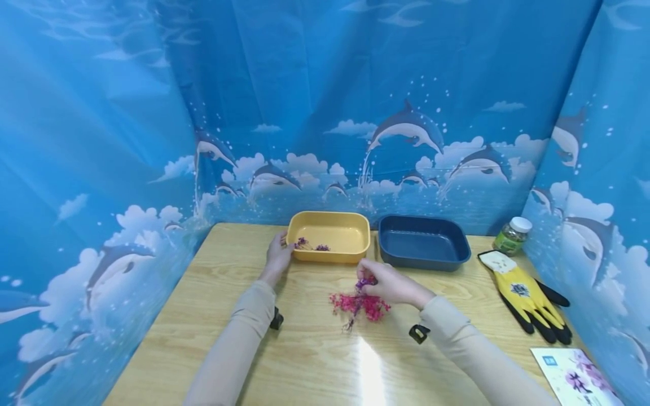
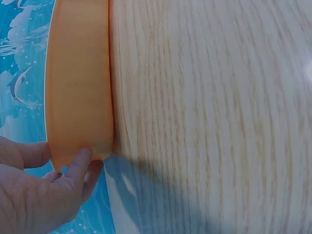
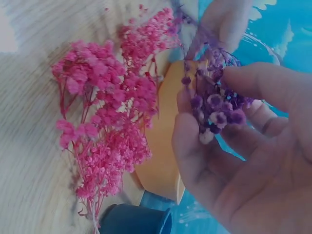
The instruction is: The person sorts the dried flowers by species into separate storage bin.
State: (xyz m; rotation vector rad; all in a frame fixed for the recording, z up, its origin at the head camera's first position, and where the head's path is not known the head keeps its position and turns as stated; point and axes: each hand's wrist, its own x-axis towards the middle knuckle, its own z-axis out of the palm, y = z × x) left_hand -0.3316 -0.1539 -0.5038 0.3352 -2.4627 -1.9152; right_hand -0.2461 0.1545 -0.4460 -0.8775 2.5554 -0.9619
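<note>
My left hand (image 1: 278, 256) holds the left end of a yellow plastic container (image 1: 330, 257); in the left wrist view its thumb and fingers lie around the container's corner. Small purple flower sprigs (image 1: 302, 242) lie inside it. Just in front of the container, my right hand (image 1: 390, 283) pinches a sprig of purple dried flowers (image 3: 217, 109) between thumb and fingers, its thin dark stems pointing toward the near side. Pink dried flowers (image 3: 107, 87) on the wooden table lie below that hand, overlapped by the purple stems in the head view.
A dark blue container (image 1: 424, 259) stands right of the yellow one. On the right side are a jar with a white lid (image 1: 512, 237), a yellow and black glove (image 1: 525, 293) and a printed flower packet (image 1: 574, 378). A blue dolphin-print curtain (image 1: 315, 101) surrounds the table (image 1: 304, 349).
</note>
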